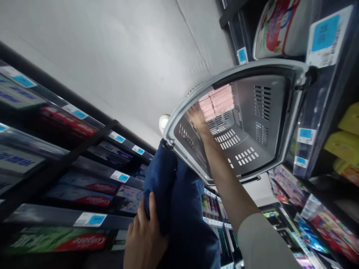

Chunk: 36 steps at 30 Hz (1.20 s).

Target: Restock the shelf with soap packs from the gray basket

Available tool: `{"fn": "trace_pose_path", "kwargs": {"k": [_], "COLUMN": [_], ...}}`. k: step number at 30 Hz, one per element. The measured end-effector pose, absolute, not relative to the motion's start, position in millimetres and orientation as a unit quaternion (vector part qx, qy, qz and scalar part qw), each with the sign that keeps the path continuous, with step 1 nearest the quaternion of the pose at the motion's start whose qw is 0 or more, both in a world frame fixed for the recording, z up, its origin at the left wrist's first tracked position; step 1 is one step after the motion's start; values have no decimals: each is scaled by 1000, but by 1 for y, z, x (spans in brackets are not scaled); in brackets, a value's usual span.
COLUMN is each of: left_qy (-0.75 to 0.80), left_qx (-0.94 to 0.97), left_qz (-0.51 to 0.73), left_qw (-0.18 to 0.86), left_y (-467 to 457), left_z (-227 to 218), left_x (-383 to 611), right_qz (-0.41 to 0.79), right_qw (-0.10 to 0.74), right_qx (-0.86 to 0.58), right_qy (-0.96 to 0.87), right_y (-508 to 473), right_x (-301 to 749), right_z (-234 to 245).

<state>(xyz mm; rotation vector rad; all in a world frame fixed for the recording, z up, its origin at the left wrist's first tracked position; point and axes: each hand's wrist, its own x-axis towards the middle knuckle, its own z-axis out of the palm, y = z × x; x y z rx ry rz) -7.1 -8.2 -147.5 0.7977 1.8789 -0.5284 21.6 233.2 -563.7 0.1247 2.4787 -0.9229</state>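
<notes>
A grey plastic shopping basket (269,112) stands on the pale floor and holds a stack of pink boxes (221,98) in its far corner. My right hand (198,118) reaches deep into the basket, and its fingers close on the near end of the pink boxes. My left hand (144,236) lies on my bent leg in blue jeans (182,209), fingers spread loosely over the cloth and holding nothing. The toe of a white shoe (163,122) shows beside the basket's rim.
Store shelves line both sides of the aisle. Toothpaste cartons (60,241) and blue price tags (90,219) fill the left shelves. Packs in yellow, white and red (347,134) fill the right ones. The pale floor (117,52) stretches away beyond the basket.
</notes>
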Motion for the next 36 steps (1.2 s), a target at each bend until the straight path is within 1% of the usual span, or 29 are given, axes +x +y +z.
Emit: {"fn": "trace_pose_path", "kwargs": {"k": [3, 6, 9, 11, 14, 17, 21, 24, 27, 31, 34, 36], "left_qy": [766, 757, 752, 751, 752, 744, 726, 723, 715, 694, 641, 600], "left_qx": [333, 322, 322, 322, 292, 237, 230, 261, 278, 297, 302, 281], "left_qz": [-231, -248, -270, -271, -264, -235, -108, 21, 179, 357, 486, 572], "left_qw": [499, 511, 509, 508, 529, 579, 639, 639, 616, 550, 512, 484], "left_y": [-6, -4, -5, -8, -12, -10, 5, 23, 45, 75, 92, 97], "left_z": [-147, -146, -145, -146, -143, -125, -70, -21, 23, 74, 106, 122], "left_x": [-4, 2, 13, 20, 27, 23, 5, -11, -26, -34, -25, -14], "right_qz": [-333, -333, -337, -358, -433, -588, -695, -770, -817, -903, -923, -925], "right_qw": [233, 250, 258, 242, 191, 126, 90, 74, 52, -6, -38, -39], "right_qx": [74, 105, 210, 304, 451, 556, 552, 530, 482, 385, 351, 342], "right_qy": [911, 903, 881, 849, 757, 574, 453, 349, 312, 191, 156, 160], "right_y": [233, 236, 244, 251, 260, 263, 258, 252, 246, 236, 227, 222], "right_x": [26, 37, 56, 70, 92, 111, 130, 138, 138, 136, 140, 145], "right_z": [-537, -492, -432, -388, -315, -231, -110, -30, 35, 98, 126, 137]}}
